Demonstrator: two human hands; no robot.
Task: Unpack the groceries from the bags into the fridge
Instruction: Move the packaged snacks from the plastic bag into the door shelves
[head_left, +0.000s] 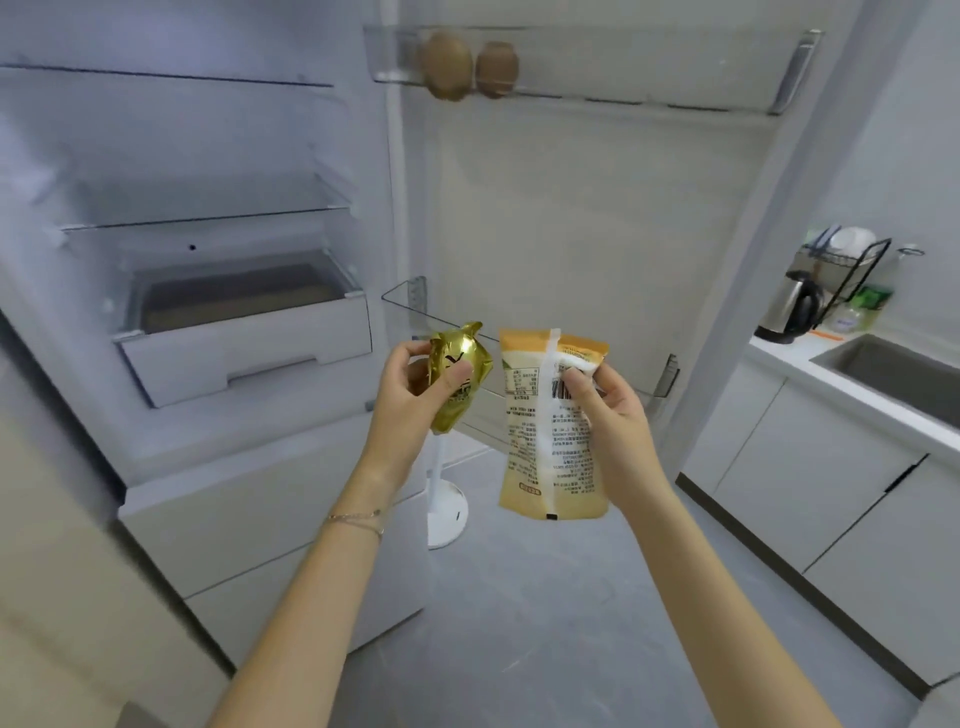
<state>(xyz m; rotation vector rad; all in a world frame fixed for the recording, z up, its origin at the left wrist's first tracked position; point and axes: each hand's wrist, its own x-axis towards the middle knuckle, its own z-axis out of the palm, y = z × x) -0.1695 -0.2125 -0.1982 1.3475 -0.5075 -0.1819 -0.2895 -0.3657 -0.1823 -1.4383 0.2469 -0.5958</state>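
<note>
I stand before the open fridge (218, 223), whose glass shelves are bare. My left hand (410, 395) grips a small gold foil pouch (457, 379) between thumb and fingers. My right hand (605, 410) pinches the upper part of a yellow and white snack packet (545, 447), its printed back facing me and hanging down. Both packs are held in front of the lower door shelf (415, 306) of the open fridge door. Two brown kiwis (467, 65) sit in the upper door shelf.
A white crisper drawer (249, 353) stands pulled out at the fridge's bottom. A white round stand base (447, 514) rests on the grey floor. At right are a counter with a sink (893, 374), a kettle (792, 309) and a dish rack (847, 270) above grey cabinets.
</note>
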